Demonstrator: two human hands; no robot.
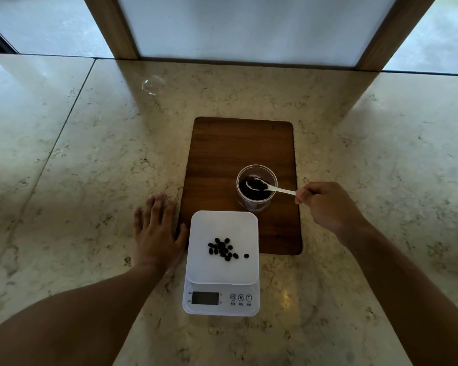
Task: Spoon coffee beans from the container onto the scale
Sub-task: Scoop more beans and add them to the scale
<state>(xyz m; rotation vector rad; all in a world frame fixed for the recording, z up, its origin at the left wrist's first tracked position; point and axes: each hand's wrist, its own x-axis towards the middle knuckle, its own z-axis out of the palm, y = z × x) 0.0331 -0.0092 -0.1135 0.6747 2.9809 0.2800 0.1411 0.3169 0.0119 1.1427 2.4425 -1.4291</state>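
- The right hand [325,207] is pinching the handle end of a white spoon [270,188]; its grip is closing on the handle with the fingertips, the other fingers curling under.
- The spoon's bowl is sitting at the mouth of the clear container [256,188], carrying a small heap of beans [257,183]; whether it is resting on the rim or hanging just above it is hard to tell from this angle.
- The container is standing on the wooden board [222,149], near its right edge, with more dark beans lying inside.
- The scale [224,262] is sitting just in front of the container, its far edge overlapping the board; a loose cluster of beans is already lying on its platform, one a little apart to the right.
- The left hand [156,233] is lying flat and open on the bench [77,154], gripping nothing, just beside the scale.
- The step in hand looks like a loaded scoop leaving the container.
- Next, the spoon is needing a level carry toward the person and slightly left, then a gentle tip over the platform's middle so beans are not rolling off.
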